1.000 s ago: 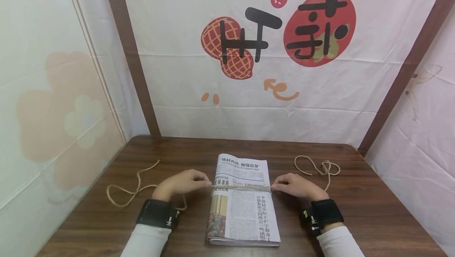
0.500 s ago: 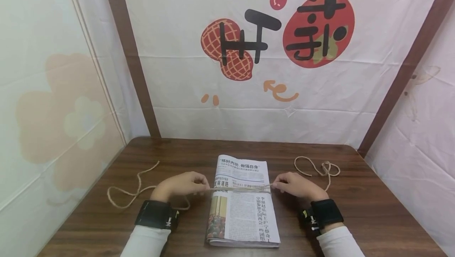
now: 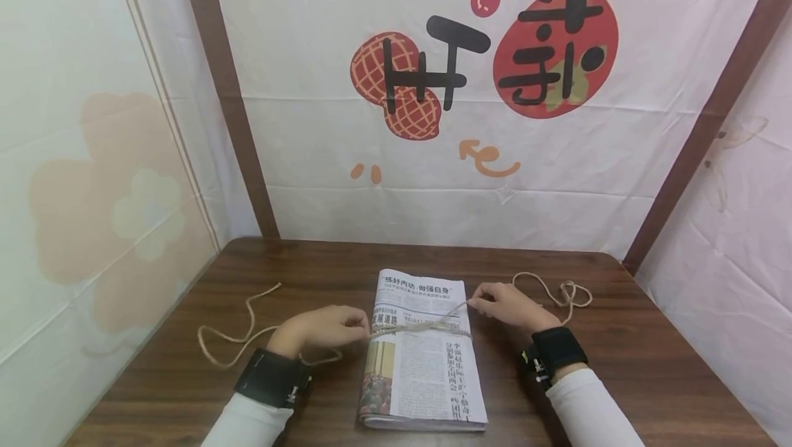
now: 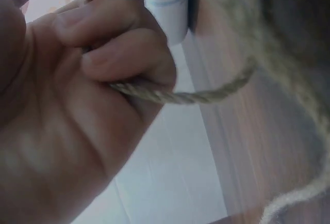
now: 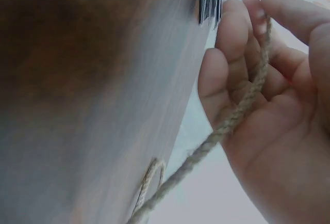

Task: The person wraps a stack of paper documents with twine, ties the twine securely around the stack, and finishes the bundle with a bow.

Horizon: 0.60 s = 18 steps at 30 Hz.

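Note:
A folded stack of newspapers (image 3: 427, 378) lies on the wooden table, with jute twine (image 3: 423, 327) running across its upper half. Strands of the twine cross on top of the stack. At the stack's left edge, my left hand (image 3: 328, 329) grips one length of twine; in the left wrist view, curled fingers (image 4: 126, 53) close over the twine (image 4: 180, 97). My right hand (image 3: 509, 304) is at the upper right edge, pinching the other length between thumb and forefinger. The right wrist view shows that twine (image 5: 242, 108) trailing down across the palm.
Loose twine tails lie on the brown table (image 3: 297, 261) at both sides, one curving left of the left hand, the other looped behind the right hand. A printed white cloth (image 3: 322, 206) hangs behind the table, with more cloth at the sides.
My right hand has moved up and away from me, lifting its strand into a diagonal over the newspapers. My left hand has shifted slightly toward me, and the left tail has slid right.

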Available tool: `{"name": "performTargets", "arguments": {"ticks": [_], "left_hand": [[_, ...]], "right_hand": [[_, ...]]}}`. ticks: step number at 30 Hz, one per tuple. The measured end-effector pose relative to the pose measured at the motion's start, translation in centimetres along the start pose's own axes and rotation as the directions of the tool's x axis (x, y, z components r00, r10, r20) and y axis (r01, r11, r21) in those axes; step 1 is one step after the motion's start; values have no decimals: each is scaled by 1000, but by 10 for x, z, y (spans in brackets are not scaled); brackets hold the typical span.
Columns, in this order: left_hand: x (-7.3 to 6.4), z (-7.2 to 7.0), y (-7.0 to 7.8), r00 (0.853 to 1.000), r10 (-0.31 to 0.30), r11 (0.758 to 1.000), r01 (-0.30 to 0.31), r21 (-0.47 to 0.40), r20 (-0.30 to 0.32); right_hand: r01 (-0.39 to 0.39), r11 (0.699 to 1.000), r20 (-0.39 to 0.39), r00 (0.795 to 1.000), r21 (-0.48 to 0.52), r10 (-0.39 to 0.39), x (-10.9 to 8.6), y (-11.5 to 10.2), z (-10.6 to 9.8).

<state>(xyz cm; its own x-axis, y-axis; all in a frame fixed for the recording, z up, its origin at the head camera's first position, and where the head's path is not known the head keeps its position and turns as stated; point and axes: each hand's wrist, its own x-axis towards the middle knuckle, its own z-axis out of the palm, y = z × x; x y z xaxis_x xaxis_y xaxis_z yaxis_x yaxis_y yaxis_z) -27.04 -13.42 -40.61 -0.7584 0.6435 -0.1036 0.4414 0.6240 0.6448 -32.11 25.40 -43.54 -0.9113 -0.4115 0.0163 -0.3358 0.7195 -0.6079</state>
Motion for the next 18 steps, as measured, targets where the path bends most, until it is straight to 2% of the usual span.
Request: {"name": "performTargets", "arguments": {"ticks": [5, 8, 10, 12, 15, 18], "left_hand": [[-4, 6, 5, 998, 58, 998, -58, 0, 25], [-8, 13, 8, 994, 88, 995, -85, -58, 57], [-10, 19, 12, 992, 99, 988, -87, -129, 85], [-11, 26, 17, 989, 104, 985, -89, -149, 102], [-11, 31, 26, 988, 111, 990, -100, -103, 111], [-11, 34, 34, 984, 140, 990, -140, -11, 114]], "right_hand": [[30, 1000, -35, 999, 4, -30, 19, -5, -2], [60, 998, -42, 997, -14, -60, 31, -7, 0], [67, 997, -41, 997, -27, -68, 39, -8, 2], [60, 998, -37, 997, -37, -62, 45, -8, 4], [50, 998, -19, 999, -28, -50, 53, -10, 7], [31, 999, 5, 999, -16, -31, 57, -12, 10]]}}
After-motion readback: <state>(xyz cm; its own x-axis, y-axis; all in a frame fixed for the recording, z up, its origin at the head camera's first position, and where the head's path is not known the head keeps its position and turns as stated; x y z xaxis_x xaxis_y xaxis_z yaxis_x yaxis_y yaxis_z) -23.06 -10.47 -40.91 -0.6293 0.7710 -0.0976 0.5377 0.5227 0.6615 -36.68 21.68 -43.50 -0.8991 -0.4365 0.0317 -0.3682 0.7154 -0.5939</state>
